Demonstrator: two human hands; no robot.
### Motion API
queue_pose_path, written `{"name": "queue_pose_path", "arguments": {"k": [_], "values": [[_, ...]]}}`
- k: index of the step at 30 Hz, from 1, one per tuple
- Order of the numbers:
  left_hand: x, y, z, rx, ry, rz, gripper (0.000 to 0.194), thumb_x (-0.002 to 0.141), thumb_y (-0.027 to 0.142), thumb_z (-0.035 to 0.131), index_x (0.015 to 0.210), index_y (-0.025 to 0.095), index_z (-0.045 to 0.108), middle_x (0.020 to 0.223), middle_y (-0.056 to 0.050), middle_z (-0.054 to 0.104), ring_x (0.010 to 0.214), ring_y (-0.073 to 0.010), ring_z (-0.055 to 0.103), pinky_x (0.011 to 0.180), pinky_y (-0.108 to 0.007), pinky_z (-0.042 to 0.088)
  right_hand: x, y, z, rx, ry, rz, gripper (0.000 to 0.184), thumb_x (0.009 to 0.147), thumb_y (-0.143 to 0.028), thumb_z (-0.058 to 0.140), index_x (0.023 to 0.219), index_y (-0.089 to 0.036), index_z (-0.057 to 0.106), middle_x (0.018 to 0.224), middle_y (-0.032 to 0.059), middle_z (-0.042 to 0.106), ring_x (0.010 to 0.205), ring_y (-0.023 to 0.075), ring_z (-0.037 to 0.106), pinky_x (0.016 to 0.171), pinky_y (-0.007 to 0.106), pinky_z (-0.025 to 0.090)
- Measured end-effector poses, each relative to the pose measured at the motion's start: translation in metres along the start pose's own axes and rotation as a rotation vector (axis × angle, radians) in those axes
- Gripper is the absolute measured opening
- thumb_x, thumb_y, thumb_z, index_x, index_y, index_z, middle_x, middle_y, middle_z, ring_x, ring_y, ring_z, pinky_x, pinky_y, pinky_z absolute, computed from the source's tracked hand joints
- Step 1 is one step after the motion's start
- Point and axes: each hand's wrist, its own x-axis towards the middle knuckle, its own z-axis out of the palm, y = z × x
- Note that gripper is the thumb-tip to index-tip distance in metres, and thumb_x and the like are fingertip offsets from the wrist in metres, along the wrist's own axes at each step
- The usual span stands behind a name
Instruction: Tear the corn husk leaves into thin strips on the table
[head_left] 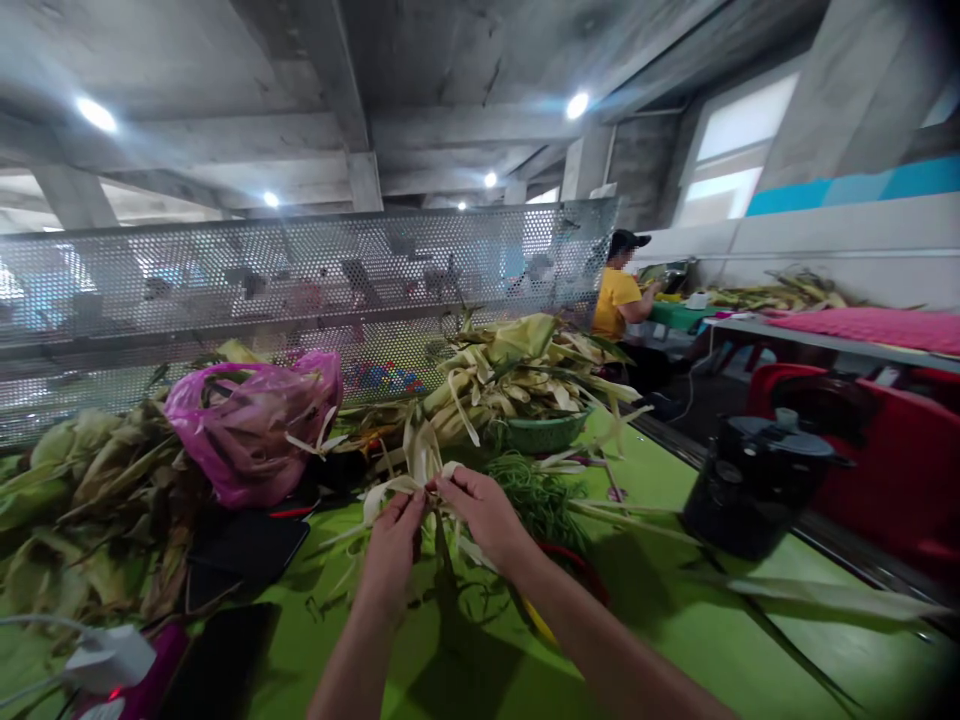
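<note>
Pale corn husk strips (421,448) rise between my two hands, above the green tabletop. My left hand (397,522) pinches the husk from the left, its thumb and fingers pressed together. From the right, my right hand (476,505) grips the same husk, fingertips close to those of the left. A curled strip sticks out beside the left fingers. Just right of my right hand lies a bundle of thin green strands (536,495). The exact spot where the fingertips meet is partly hidden.
Behind my hands, husks (517,370) overflow a green basket (547,432). A pink plastic bag (259,420) and more husks (82,480) lie left. Dark flat objects and a white plug (111,658) are front left. A black pot (754,485) stands right. A person in yellow (616,295) sits beyond.
</note>
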Motion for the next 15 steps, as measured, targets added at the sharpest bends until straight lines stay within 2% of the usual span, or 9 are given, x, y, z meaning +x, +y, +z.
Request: {"name": "queue_pose_path", "arguments": {"k": [5, 8, 11, 15], "values": [[-0.001, 0.000, 0.005, -0.162, 0.050, -0.030, 0.028, 0.061, 0.033, 0.081, 0.081, 0.017, 0.070, 0.074, -0.001, 0.071, 0.057, -0.0112, 0.059, 0.052, -0.020, 0.040, 0.001, -0.002, 0.004, 0.166, 0.023, 0.067, 0.032, 0.073, -0.049, 0.068, 0.075, -0.017, 0.069, 0.072, 0.0017, 0.062, 0.074, 0.0178, 0.057, 0.072, 0.028, 0.046], [0.000, 0.000, 0.002, -0.135, 0.023, -0.046, 0.031, 0.061, 0.035, 0.081, 0.083, 0.016, 0.071, 0.069, 0.000, 0.070, 0.050, -0.0082, 0.055, 0.048, -0.019, 0.037, -0.002, -0.005, 0.004, 0.232, 0.007, 0.095, 0.033, 0.070, -0.051, 0.071, 0.074, -0.018, 0.069, 0.070, 0.0018, 0.063, 0.074, 0.0185, 0.059, 0.074, 0.030, 0.048], [0.002, 0.000, -0.004, -0.083, 0.005, -0.044, 0.033, 0.063, 0.039, 0.079, 0.087, 0.017, 0.071, 0.070, 0.001, 0.068, 0.050, -0.0071, 0.054, 0.048, -0.017, 0.037, -0.005, -0.009, 0.001, 0.256, -0.028, 0.157, 0.034, 0.070, -0.051, 0.071, 0.080, -0.019, 0.070, 0.071, 0.0016, 0.064, 0.071, 0.0169, 0.059, 0.067, 0.027, 0.048], [0.004, 0.003, -0.008, 0.028, -0.057, 0.003, 0.034, 0.064, 0.041, 0.079, 0.085, 0.016, 0.070, 0.061, 0.004, 0.061, 0.043, -0.0033, 0.039, 0.041, -0.016, 0.023, -0.006, -0.012, -0.004, 0.262, -0.042, 0.167, 0.031, 0.068, -0.046, 0.074, 0.083, -0.019, 0.071, 0.076, 0.0027, 0.066, 0.074, 0.0178, 0.060, 0.065, 0.026, 0.047]]}}
